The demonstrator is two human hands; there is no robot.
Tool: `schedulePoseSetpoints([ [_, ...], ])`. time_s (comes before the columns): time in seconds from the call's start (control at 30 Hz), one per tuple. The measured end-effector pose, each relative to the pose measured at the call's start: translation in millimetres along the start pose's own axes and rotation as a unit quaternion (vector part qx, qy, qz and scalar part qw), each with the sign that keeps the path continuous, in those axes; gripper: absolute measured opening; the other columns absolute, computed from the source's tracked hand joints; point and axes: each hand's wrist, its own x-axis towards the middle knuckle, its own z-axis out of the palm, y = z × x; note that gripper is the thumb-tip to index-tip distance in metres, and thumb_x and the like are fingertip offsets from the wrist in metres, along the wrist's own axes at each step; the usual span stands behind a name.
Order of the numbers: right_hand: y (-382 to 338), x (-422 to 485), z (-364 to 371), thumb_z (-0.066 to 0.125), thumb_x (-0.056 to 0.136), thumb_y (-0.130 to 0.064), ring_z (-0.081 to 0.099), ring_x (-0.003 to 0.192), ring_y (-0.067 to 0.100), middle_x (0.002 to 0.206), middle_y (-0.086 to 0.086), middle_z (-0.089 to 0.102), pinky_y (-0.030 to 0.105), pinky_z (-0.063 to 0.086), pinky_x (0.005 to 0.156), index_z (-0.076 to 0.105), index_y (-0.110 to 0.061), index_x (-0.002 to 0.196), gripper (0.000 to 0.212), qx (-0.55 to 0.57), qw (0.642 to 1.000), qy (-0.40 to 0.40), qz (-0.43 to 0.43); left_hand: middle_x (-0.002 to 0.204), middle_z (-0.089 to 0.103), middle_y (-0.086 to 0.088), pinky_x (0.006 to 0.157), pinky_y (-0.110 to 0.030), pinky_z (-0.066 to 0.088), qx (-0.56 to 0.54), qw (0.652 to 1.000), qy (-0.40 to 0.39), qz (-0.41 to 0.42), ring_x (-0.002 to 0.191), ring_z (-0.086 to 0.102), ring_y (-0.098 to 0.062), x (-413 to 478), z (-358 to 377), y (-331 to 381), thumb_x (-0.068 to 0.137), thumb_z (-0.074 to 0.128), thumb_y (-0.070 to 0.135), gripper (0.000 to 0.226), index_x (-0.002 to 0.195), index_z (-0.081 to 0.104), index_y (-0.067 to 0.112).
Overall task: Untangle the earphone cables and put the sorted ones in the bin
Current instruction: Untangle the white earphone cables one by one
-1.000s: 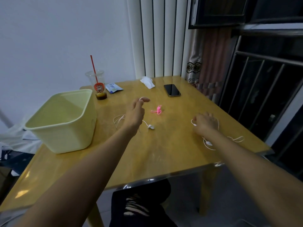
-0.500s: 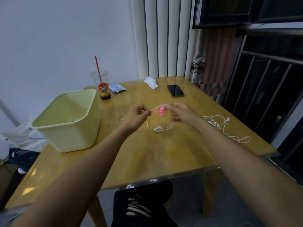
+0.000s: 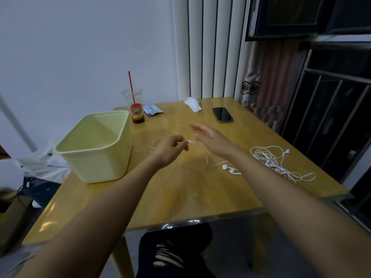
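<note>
My left hand (image 3: 170, 149) hovers over the middle of the wooden table (image 3: 180, 197) and pinches the plug end of a white earphone cable (image 3: 206, 157). That cable runs down to two white earbuds (image 3: 229, 169) lying on the table. My right hand (image 3: 210, 138) is just right of the left hand, fingers stretched forward and blurred, holding nothing. A tangled heap of white earphone cables (image 3: 269, 157) lies at the right side of the table. The pale yellow bin (image 3: 96, 147) stands at the left.
A plastic cup with a red straw (image 3: 135, 106) and a small blue packet (image 3: 152, 110) sit behind the bin. A crumpled tissue (image 3: 192, 103) and a dark phone (image 3: 222, 114) lie at the far side. A dark window grille is to the right.
My right hand let go of the cable and the pink item, opening and stretching forward. The pink item is no longer visible. The earbuds now lie farther right on the table.
</note>
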Motion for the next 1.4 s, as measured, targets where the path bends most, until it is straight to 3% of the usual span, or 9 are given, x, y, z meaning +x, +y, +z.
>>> schedulePoseSetpoints([
  [0.17, 7.4, 6.0, 1.5, 0.055, 0.097, -0.034, 0.056, 0.068, 0.013, 0.073, -0.004, 0.061, 0.027, 0.038, 0.068, 0.074, -0.020, 0.091, 0.024, -0.086, 0.996, 0.005, 0.019, 0.072, 0.057, -0.001, 0.063, -0.034, 0.043, 0.010, 1.000, 0.019, -0.004, 0.066, 0.051, -0.016, -3.2, -8.3, -1.9, 0.099, 0.049, 0.036, 0.030, 0.081, 0.066, 0.020],
  [0.27, 21.5, 10.4, -10.0, 0.058, 0.094, -0.028, 0.060, 0.079, 0.021, 0.100, 0.006, 0.072, 0.030, 0.039, 0.066, 0.077, -0.018, 0.094, 0.022, -0.153, 0.974, 0.135, 0.100, 0.073, 0.057, -0.003, 0.066, -0.034, 0.043, -0.002, 0.999, 0.027, -0.028, 0.068, 0.051, -0.017, -7.9, -15.4, -11.0, 0.102, 0.045, 0.032, 0.033, 0.080, 0.065, 0.016],
  [0.4, 2.9, 6.0, 3.7, 0.052, 0.097, -0.023, 0.037, 0.138, 0.017, 0.148, -0.003, 0.045, 0.037, 0.027, 0.113, 0.051, -0.027, 0.141, 0.044, -0.186, 0.982, 0.045, 0.002, 0.070, 0.055, 0.001, 0.063, -0.029, 0.040, -0.012, 1.000, 0.014, -0.022, 0.065, 0.049, -0.013, -9.7, -15.0, -5.5, 0.102, 0.044, 0.031, 0.033, 0.078, 0.063, 0.018],
  [0.5, -13.5, 1.5, 17.1, 0.046, 0.101, -0.019, 0.061, 0.093, 0.001, 0.108, -0.001, 0.068, 0.026, 0.044, 0.091, 0.060, -0.022, 0.132, 0.034, -0.036, 0.997, -0.064, -0.040, 0.060, 0.053, 0.011, 0.056, -0.024, 0.036, -0.061, 0.998, 0.010, 0.003, 0.056, 0.045, -0.006, -10.0, -9.2, 6.1, 0.102, 0.046, 0.027, 0.031, 0.077, 0.062, 0.016],
  [0.63, 2.2, 7.5, 2.9, 0.043, 0.101, -0.013, 0.048, 0.058, 0.000, 0.075, -0.008, 0.061, 0.012, 0.032, 0.057, 0.075, -0.015, 0.108, 0.033, -0.174, 0.981, 0.078, 0.021, 0.064, 0.051, 0.002, 0.058, -0.029, 0.037, -0.055, 0.998, 0.004, -0.019, 0.059, 0.044, -0.012, -11.6, -12.4, 2.0, 0.102, 0.046, 0.029, 0.033, 0.078, 0.063, 0.015],
  [0.77, 6.3, 1.6, 0.3, 0.047, 0.101, -0.017, 0.054, 0.119, 0.014, 0.134, -0.001, 0.058, 0.026, 0.042, 0.096, 0.059, -0.020, 0.134, 0.036, -0.192, 0.981, 0.040, -0.001, 0.066, 0.052, -0.001, 0.062, -0.030, 0.039, -0.050, 0.998, 0.003, -0.030, 0.060, 0.045, -0.013, -11.3, -11.5, -0.9, 0.102, 0.046, 0.027, 0.033, 0.079, 0.064, 0.013],
  [0.93, -4.0, -3.7, 2.0, 0.048, 0.101, -0.017, 0.057, 0.066, 0.004, 0.080, 0.001, 0.068, 0.029, 0.048, 0.066, 0.072, -0.024, 0.105, 0.026, -0.064, 0.996, 0.023, -0.052, 0.063, 0.049, 0.001, 0.056, -0.027, 0.035, -0.089, 0.996, 0.013, -0.023, 0.056, 0.041, -0.011, -11.7, -8.8, 11.1, 0.101, 0.047, 0.028, 0.033, 0.081, 0.065, 0.009],
  [1.17, -0.7, -8.2, -4.2, 0.053, 0.097, -0.028, 0.046, 0.131, 0.011, 0.142, -0.004, 0.051, 0.034, 0.039, 0.109, 0.044, -0.025, 0.146, 0.050, -0.058, 0.995, -0.070, 0.034, 0.067, 0.052, -0.002, 0.059, -0.028, 0.038, -0.052, 0.998, 0.022, -0.021, 0.059, 0.045, -0.012, -13.5, -10.3, 12.8, 0.101, 0.046, 0.027, 0.033, 0.082, 0.065, 0.009],
  [1.4, -2.4, -5.6, -13.7, 0.063, 0.094, -0.029, 0.052, 0.062, 0.007, 0.066, -0.007, 0.060, 0.025, 0.041, 0.061, 0.075, -0.018, 0.086, 0.018, -0.114, 0.991, 0.069, -0.005, 0.068, 0.052, -0.003, 0.062, -0.029, 0.040, -0.076, 0.997, 0.004, -0.032, 0.062, 0.045, -0.014, -16.4, -12.7, 13.4, 0.101, 0.046, 0.029, 0.033, 0.082, 0.064, 0.009],
])
